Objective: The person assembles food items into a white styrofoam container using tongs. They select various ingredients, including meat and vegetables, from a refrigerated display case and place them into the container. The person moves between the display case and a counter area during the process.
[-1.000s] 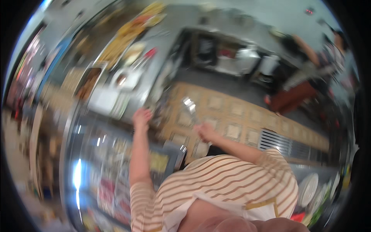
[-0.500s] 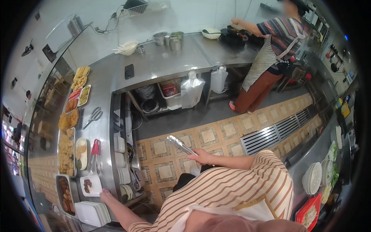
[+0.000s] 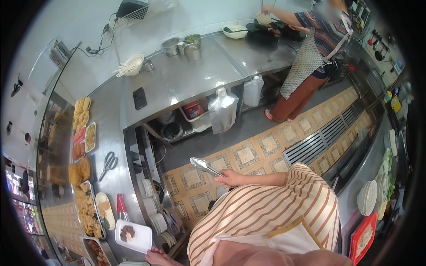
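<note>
Head view looks down over a striped sleeve onto a narrow kitchen aisle. The right hand (image 3: pixel 230 178) juts out from the body at waist height, forearm bent across the chest, its fingers wrapped closed around the handle end of a pair of metal tongs (image 3: pixel 205 166). The tongs point up and to the left over the patterned tile floor, their tips close together.

Low at the bottom edge, the left hand (image 3: pixel 156 256) reaches toward the steel counter (image 3: pixel 113 133) on the left, fingers curled at the near edge of a white rectangular tray (image 3: pixel 141 239) that carries a few dark brown pieces of food. How firmly the hand grips the tray cannot be told, since most of the hand is cut off by the frame.

Just beyond the tray lie red-handled tongs (image 3: pixel 121 206), then trays of fried food (image 3: pixel 86 208) along the counter's outer side, and scissors (image 3: pixel 108 163) farther up. A dark phone (image 3: pixel 140 98) lies near the counter's corner.

At the far end another person (image 3: pixel 313 57) in a patterned apron stands at the back counter, one hand holding a bowl over a dark pan.
</note>
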